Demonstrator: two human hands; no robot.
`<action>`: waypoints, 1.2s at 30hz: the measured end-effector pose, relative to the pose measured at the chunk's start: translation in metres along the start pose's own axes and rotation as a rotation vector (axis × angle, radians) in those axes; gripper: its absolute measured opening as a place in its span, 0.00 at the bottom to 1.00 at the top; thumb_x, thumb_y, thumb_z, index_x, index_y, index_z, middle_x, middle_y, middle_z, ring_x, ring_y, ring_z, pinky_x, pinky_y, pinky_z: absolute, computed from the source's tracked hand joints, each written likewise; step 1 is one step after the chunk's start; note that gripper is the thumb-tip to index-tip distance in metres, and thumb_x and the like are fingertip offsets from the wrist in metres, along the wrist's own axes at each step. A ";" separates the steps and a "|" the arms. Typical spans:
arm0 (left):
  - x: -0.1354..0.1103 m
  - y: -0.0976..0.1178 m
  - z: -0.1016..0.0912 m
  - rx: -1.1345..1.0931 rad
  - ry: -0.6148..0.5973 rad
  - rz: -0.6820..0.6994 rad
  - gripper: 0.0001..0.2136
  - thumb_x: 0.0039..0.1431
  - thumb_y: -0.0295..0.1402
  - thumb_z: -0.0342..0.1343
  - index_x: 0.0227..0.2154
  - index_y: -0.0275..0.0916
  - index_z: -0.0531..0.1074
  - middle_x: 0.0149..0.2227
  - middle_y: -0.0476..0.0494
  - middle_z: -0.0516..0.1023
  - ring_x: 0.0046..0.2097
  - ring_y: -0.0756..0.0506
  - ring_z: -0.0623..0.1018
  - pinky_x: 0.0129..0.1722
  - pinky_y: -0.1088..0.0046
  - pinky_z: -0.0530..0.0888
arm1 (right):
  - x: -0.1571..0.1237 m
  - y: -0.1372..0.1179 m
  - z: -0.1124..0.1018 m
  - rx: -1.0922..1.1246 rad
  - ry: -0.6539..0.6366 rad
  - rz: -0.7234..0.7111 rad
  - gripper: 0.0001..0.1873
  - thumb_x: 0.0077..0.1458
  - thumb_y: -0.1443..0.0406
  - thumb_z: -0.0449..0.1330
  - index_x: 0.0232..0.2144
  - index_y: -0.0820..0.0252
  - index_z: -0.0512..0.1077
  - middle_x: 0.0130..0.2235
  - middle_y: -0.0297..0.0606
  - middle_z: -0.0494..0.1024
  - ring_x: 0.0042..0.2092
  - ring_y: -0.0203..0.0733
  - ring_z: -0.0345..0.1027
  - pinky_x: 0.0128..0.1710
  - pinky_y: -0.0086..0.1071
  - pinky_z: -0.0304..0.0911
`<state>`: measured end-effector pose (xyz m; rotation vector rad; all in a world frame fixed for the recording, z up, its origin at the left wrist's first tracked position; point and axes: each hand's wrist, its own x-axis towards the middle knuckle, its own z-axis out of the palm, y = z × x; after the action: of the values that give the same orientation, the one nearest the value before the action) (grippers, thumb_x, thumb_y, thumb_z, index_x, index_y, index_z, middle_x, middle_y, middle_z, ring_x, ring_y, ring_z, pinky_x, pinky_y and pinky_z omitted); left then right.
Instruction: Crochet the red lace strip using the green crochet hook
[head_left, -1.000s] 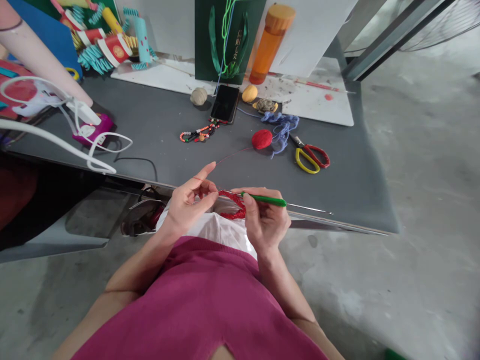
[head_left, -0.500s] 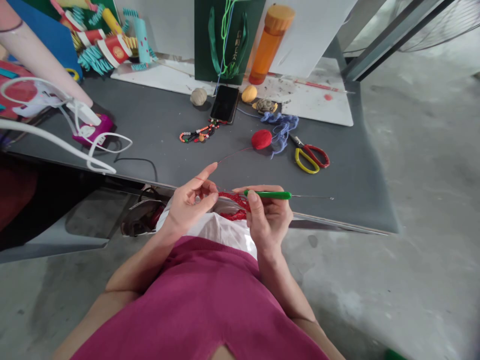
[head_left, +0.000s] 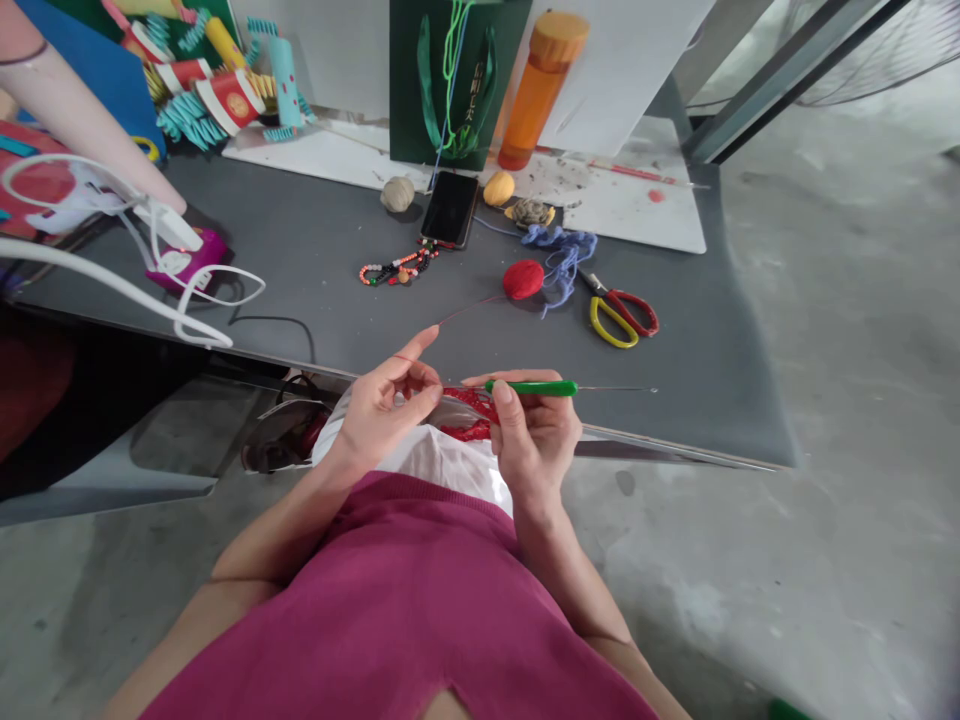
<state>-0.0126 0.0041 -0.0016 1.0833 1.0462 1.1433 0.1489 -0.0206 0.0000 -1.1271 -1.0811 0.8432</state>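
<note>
My right hand [head_left: 538, 435] grips a green-handled crochet hook [head_left: 532, 388]; its thin metal shafts stick out on both sides. Between thumb and fingers, my left hand [head_left: 390, 405] pinches the edge of red crochet work [head_left: 471, 402], which hangs between both hands over my lap. A red thread passes over my raised left index finger and runs to a red yarn ball [head_left: 523, 280] on the desk. Where the hook's left tip meets the crochet work is hidden by my left fingertips.
On the grey desk [head_left: 330, 240] lie scissors [head_left: 622, 316], tangled blue yarn [head_left: 564, 258], a phone [head_left: 450, 208] with a beaded strap, and a beige yarn ball [head_left: 397, 194]. An orange bottle [head_left: 541, 90] and green bag [head_left: 457, 80] stand behind. White cables [head_left: 112, 265] cross the left side.
My right hand and the crochet hook have shifted slightly left. My left hand has moved a little to the right, and its pinch on the crochet work stays.
</note>
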 end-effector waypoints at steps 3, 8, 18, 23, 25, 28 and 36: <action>0.000 0.000 0.000 -0.010 0.008 -0.003 0.29 0.55 0.30 0.69 0.62 0.41 0.78 0.34 0.49 0.78 0.35 0.50 0.72 0.39 0.72 0.73 | 0.000 0.000 0.000 -0.011 0.000 -0.001 0.06 0.63 0.59 0.66 0.36 0.53 0.75 0.34 0.36 0.90 0.36 0.44 0.87 0.35 0.36 0.83; 0.000 -0.001 0.002 -0.021 0.013 0.004 0.27 0.55 0.31 0.69 0.60 0.40 0.79 0.34 0.49 0.79 0.36 0.49 0.73 0.38 0.72 0.74 | 0.000 0.001 0.000 -0.009 -0.007 -0.003 0.07 0.64 0.57 0.66 0.35 0.52 0.74 0.34 0.37 0.89 0.36 0.44 0.87 0.34 0.36 0.83; 0.000 -0.003 0.000 -0.020 0.008 0.001 0.27 0.54 0.31 0.69 0.59 0.41 0.80 0.34 0.49 0.79 0.35 0.49 0.73 0.38 0.71 0.74 | 0.002 0.006 0.000 0.083 -0.026 0.095 0.12 0.62 0.53 0.67 0.36 0.54 0.75 0.34 0.34 0.90 0.12 0.25 0.53 0.10 0.24 0.51; 0.000 -0.003 0.001 -0.009 -0.007 0.007 0.25 0.56 0.31 0.69 0.58 0.41 0.81 0.34 0.47 0.80 0.36 0.48 0.73 0.39 0.69 0.74 | 0.002 0.006 0.001 0.093 -0.016 0.129 0.14 0.61 0.52 0.68 0.35 0.54 0.75 0.33 0.34 0.90 0.12 0.24 0.52 0.09 0.25 0.47; 0.000 -0.003 0.002 -0.009 -0.006 0.009 0.26 0.56 0.31 0.69 0.59 0.41 0.80 0.34 0.47 0.80 0.37 0.48 0.74 0.40 0.69 0.74 | 0.002 0.005 0.001 0.090 -0.013 0.133 0.14 0.60 0.51 0.68 0.35 0.54 0.75 0.33 0.34 0.90 0.12 0.24 0.52 0.10 0.25 0.47; 0.000 -0.003 0.002 -0.015 -0.002 0.018 0.26 0.56 0.31 0.69 0.59 0.41 0.80 0.35 0.47 0.80 0.37 0.48 0.74 0.40 0.70 0.74 | 0.002 0.005 0.001 0.093 -0.010 0.134 0.13 0.60 0.52 0.68 0.35 0.54 0.75 0.33 0.34 0.90 0.12 0.24 0.53 0.10 0.24 0.47; -0.001 -0.004 0.006 -0.145 -0.073 -0.102 0.30 0.53 0.30 0.72 0.61 0.43 0.78 0.37 0.49 0.83 0.38 0.50 0.79 0.43 0.72 0.77 | 0.001 0.007 0.001 0.069 -0.013 0.132 0.14 0.60 0.52 0.68 0.36 0.54 0.75 0.32 0.33 0.89 0.13 0.26 0.54 0.10 0.25 0.49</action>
<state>-0.0056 0.0023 -0.0049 0.9404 0.9364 1.0732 0.1480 -0.0179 -0.0066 -1.1460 -0.9892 0.9859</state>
